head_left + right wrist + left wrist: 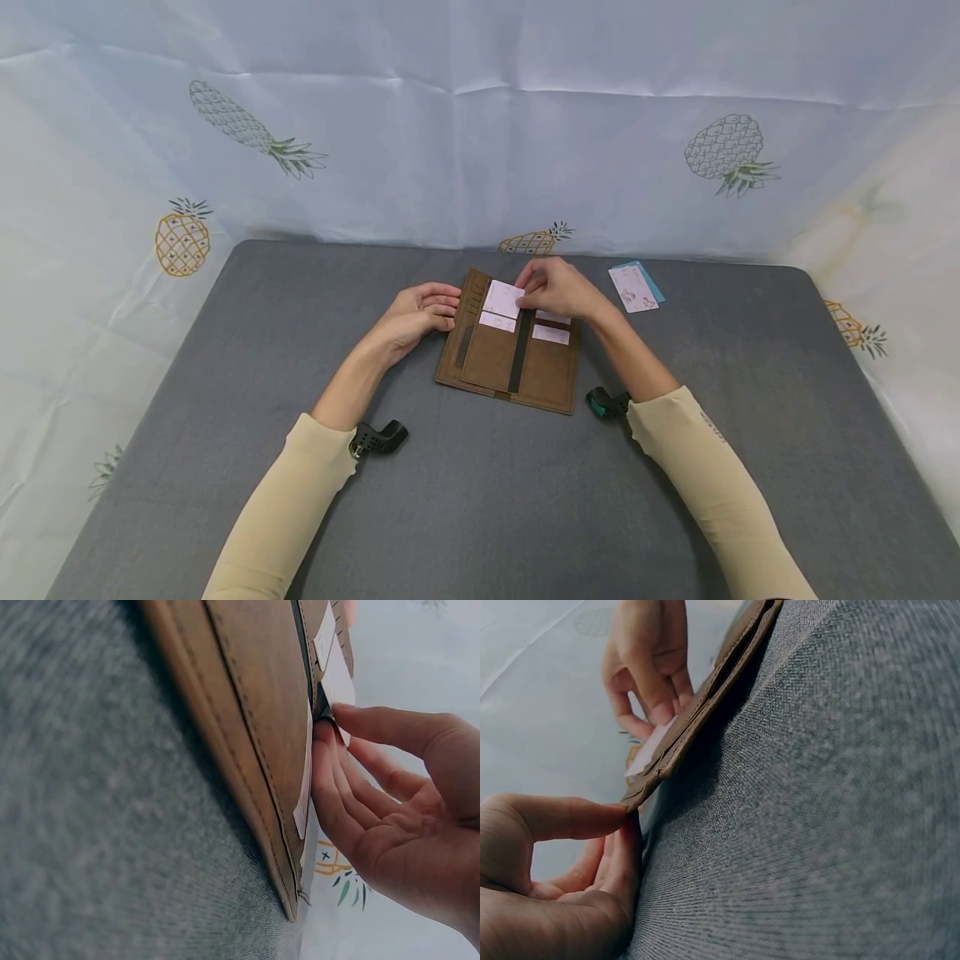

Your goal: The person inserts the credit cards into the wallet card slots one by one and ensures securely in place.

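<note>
A brown wallet (486, 367) lies spread out on the table with a dark band down its middle. My left hand (412, 321) pinches the wallet's left edge between thumb and fingers, as the left wrist view shows with the wallet edge (634, 801). Over the wallet's top, my right hand (558, 287) pinches the right side of a pale pink card (501, 297), which stands mostly out of a left-side slot. In the right wrist view, thumb and fingers grip that card (340, 681) by its corner. Lower on the same side, another card (497, 322) peeks out.
More pale cards (551, 334) sit in the wallet's right-side slots. Beyond my right wrist, a pink patterned card (633, 289) overlaps a blue card (655, 285) on the grey table (480, 500). A pineapple-print cloth (480, 167) hangs behind.
</note>
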A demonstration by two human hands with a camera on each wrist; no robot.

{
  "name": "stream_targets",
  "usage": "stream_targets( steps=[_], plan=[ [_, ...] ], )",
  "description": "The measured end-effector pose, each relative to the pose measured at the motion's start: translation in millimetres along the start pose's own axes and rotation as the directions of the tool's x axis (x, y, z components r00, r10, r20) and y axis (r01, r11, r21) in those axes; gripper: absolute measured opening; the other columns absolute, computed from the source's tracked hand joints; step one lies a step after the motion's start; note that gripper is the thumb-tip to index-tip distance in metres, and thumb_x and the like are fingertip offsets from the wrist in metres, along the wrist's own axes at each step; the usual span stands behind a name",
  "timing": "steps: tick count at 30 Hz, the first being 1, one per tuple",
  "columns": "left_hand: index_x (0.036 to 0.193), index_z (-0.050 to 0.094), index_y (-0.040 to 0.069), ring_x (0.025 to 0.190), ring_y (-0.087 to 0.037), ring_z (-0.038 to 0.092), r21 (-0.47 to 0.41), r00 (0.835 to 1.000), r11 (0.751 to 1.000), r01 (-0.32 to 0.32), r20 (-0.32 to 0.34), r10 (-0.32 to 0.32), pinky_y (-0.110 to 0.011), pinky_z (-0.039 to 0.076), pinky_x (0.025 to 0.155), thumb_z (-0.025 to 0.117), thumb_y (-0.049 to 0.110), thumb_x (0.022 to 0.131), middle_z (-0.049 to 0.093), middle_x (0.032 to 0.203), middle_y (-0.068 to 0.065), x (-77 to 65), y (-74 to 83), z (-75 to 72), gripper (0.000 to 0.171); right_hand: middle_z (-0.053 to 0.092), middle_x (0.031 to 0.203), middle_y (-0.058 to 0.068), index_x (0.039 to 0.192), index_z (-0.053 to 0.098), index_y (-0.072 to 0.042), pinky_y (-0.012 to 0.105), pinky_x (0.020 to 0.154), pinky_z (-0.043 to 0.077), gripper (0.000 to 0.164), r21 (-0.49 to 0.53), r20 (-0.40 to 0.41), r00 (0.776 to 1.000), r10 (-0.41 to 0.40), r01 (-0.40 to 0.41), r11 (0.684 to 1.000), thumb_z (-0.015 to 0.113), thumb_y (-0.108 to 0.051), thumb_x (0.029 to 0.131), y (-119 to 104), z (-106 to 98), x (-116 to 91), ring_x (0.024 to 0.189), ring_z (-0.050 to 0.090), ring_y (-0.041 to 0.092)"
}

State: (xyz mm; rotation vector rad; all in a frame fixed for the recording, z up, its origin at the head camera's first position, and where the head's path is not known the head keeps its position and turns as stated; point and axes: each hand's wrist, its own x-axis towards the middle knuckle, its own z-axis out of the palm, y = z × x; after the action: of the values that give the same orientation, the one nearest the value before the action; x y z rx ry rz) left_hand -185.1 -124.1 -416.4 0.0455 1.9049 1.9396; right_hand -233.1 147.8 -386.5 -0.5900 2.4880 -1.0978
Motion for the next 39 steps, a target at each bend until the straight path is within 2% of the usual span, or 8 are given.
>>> stream_targets(
  steps=[6, 11, 18, 27, 32, 35, 39],
  plan=[
    [0.13, 0.052, 0.002, 0.1, -0.015, 0.058, -0.004, 1.0, 1.0, -0.002, 0.006, 0.002, -0.02, 0.056, 0.076, 0.059, -0.015, 0.081, 0.057, 0.12, -0.01, 0.2, -0.4, -0.4, 0.053, 0.071, 0.098, 0.017, 0.105, 0.066, -0.002, 0.036, 0.08, 0.056, 0.021, -0.002, 0.039, 0.998, -0.044, 0.045, 0.999, 0.071, -0.011, 0.087, 0.2, 1.9, -1.5, 0.092, 0.069, 0.026],
    [0.131, 0.052, 0.002, 0.1, -0.015, 0.058, -0.005, 1.0, 1.0, -0.004, 0.006, 0.004, -0.02, 0.056, 0.076, 0.058, -0.015, 0.081, 0.057, 0.118, -0.009, -0.5, -0.9, -1.0, 0.053, 0.071, 0.101, 0.015, 0.104, 0.067, -0.005, 0.038, 0.084, 0.057, 0.018, 0.017, 0.071, 0.996, -0.062, 0.061, 0.998, 0.071, -0.01, 0.087, -0.4, 2.6, -2.7, 0.096, 0.069, 0.026],
    [0.131, 0.051, 0.003, 0.102, -0.016, 0.057, -0.001, 1.0, 1.0, 0.008, 0.011, -0.008, -0.021, 0.056, 0.077, 0.058, -0.014, 0.08, 0.056, 0.119, -0.009, -0.7, 0.0, -0.6, 0.054, 0.072, 0.101, 0.009, 0.102, 0.069, -0.009, 0.036, 0.084, 0.056, 0.013, -0.02, 0.108, 0.991, -0.084, 0.086, 0.996, 0.068, -0.01, 0.089, -1.6, 3.6, -3.5, 0.097, 0.069, 0.022],
    [0.131, 0.051, 0.003, 0.101, -0.016, 0.057, -0.006, 1.0, 1.0, 0.008, 0.011, -0.008, -0.021, 0.056, 0.077, 0.058, -0.015, 0.08, 0.056, 0.119, -0.009, -0.6, 0.2, 0.2, 0.055, 0.071, 0.101, 0.008, 0.103, 0.07, -0.008, 0.037, 0.087, 0.057, 0.013, -0.046, 0.134, 0.985, -0.108, 0.115, 0.992, 0.065, -0.009, 0.091, -0.9, 4.4, -4.8, 0.099, 0.068, 0.022],
    [0.131, 0.051, 0.002, 0.099, -0.015, 0.058, -0.005, 1.0, 1.0, 0.002, 0.005, -0.002, -0.02, 0.056, 0.076, 0.059, -0.016, 0.079, 0.057, 0.118, -0.009, -0.9, 0.1, 0.4, 0.055, 0.072, 0.103, 0.006, 0.106, 0.071, -0.011, 0.034, 0.082, 0.056, 0.016, -0.074, 0.138, 0.985, -0.104, 0.115, 0.991, 0.064, -0.013, 0.092, -1.1, 1.9, -5.6, 0.095, 0.068, 0.019],
    [0.13, 0.053, 0.003, 0.099, -0.015, 0.059, -0.009, 1.0, 1.0, 0.007, -0.002, -0.007, -0.02, 0.056, 0.077, 0.06, -0.015, 0.079, 0.058, 0.117, -0.008, -0.6, -0.1, 0.4, 0.054, 0.072, 0.107, 0.007, 0.112, 0.07, -0.01, 0.033, 0.079, 0.056, 0.02, -0.047, 0.134, 0.986, -0.101, 0.108, 0.993, 0.063, -0.014, 0.093, 1.5, -3.4, -7.9, 0.095, 0.068, 0.019],
    [0.13, 0.053, 0.004, 0.101, -0.015, 0.058, -0.005, 1.0, 1.0, 0.01, -0.002, -0.01, -0.021, 0.056, 0.078, 0.059, -0.015, 0.08, 0.057, 0.118, -0.008, 0.0, -0.2, 0.3, 0.054, 0.069, 0.114, 0.011, 0.118, 0.067, -0.006, 0.03, 0.082, 0.055, 0.026, 0.039, 0.092, 0.992, -0.081, 0.077, 0.996, 0.062, -0.015, 0.094, 9.2, -16.0, -14.7, 0.102, 0.067, 0.021]
  ],
)
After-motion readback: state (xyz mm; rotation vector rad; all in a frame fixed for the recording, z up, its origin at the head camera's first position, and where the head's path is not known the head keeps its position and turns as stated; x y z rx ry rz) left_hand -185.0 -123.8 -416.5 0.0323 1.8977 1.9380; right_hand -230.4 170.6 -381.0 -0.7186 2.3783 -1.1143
